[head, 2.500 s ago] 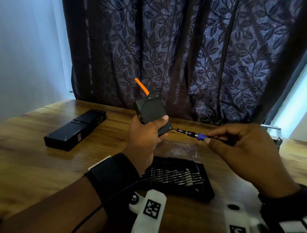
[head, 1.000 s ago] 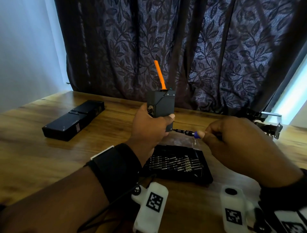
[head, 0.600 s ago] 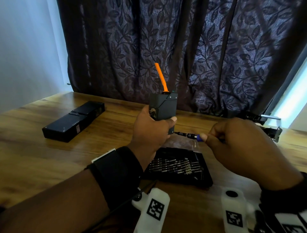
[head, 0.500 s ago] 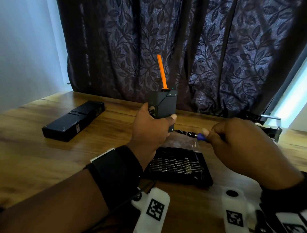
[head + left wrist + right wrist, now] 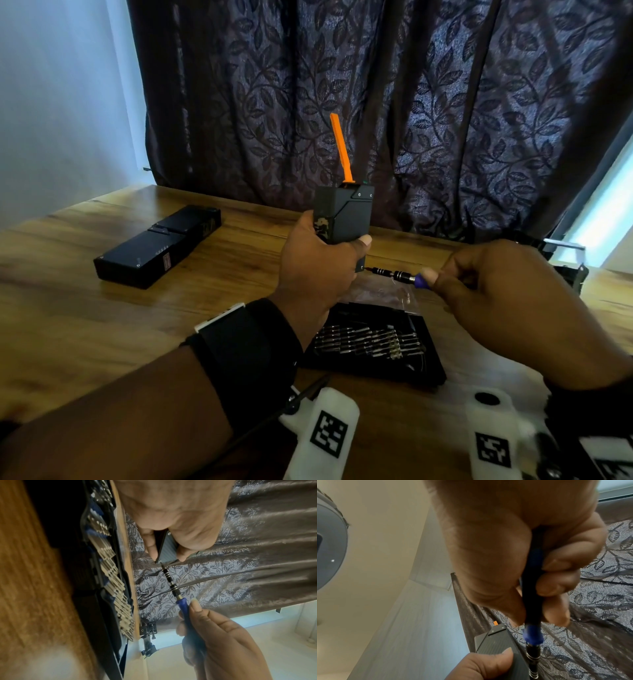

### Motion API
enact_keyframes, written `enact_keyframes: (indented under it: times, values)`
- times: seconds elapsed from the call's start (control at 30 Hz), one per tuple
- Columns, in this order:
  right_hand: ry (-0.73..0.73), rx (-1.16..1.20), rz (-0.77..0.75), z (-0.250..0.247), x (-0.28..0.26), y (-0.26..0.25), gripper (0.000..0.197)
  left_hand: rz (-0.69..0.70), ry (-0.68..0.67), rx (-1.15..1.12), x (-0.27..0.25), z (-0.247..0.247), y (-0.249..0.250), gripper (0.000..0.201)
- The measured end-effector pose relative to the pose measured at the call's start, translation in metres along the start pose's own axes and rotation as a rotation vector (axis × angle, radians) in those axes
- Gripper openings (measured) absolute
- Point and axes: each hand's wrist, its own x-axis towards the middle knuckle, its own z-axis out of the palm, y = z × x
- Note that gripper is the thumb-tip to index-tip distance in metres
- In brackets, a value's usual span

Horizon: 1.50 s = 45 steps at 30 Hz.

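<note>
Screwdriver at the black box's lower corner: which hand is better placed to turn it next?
Right. The right hand pinches the screwdriver, its tip at the black box; the left hand grips that box.

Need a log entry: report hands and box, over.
Left hand grips black box upright. Right hand pinches screwdriver, tip at box's lower corner. Bit case below, clear.

Matt black plastic box (image 5: 344, 219), ringed glossy metal screwdriver (image 5: 394, 274) shaft, grained wooden table (image 5: 68, 308), leaf-patterned cloth curtain (image 5: 411, 102).
</note>
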Motion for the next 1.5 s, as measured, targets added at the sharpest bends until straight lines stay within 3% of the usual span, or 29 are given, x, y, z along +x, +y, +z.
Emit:
enact_keyframes:
  times: [0.07,0.2,0.53,0.73,0.87,1.1,1.23,1.4,1.5]
  values:
    - [-0.022,0.006,-0.005,0.001,0.001,0.001,0.040,-0.002,0.005,-0.010,0.000,-0.001,0.002,0.038]
    - [-0.018,0.071,-0.006,-0.001,-0.001,-0.003,0.018,0.004,0.017,-0.016,0.000,-0.001,0.003,0.038]
    - [0.054,0.082,0.011,0.005,0.002,0.006,0.025,-0.008,0.021,-0.020,-0.001,0.001,0.002,0.037]
    - [-0.022,0.036,0.003,0.005,0.004,0.007,0.040,-0.008,0.019,-0.019,0.000,0.001,0.001,0.037]
    - [0.003,0.097,-0.001,0.004,0.002,0.005,0.023,-0.011,0.019,-0.022,0.000,0.001,0.001,0.038]
    - [0.049,0.097,0.010,0.004,0.003,0.007,0.023,-0.023,0.013,-0.014,-0.001,0.001,0.000,0.038]
    - [0.001,0.079,0.006,0.004,0.004,0.006,0.030,-0.026,0.026,-0.011,-0.001,0.000,0.000,0.037]
    - [-0.018,0.136,0.006,0.005,0.004,0.005,0.017,-0.030,0.026,0.016,0.000,-0.002,-0.001,0.037]
    - [-0.030,0.104,-0.030,0.005,0.005,0.008,0.021,-0.034,0.015,0.024,0.001,-0.002,-0.001,0.036]
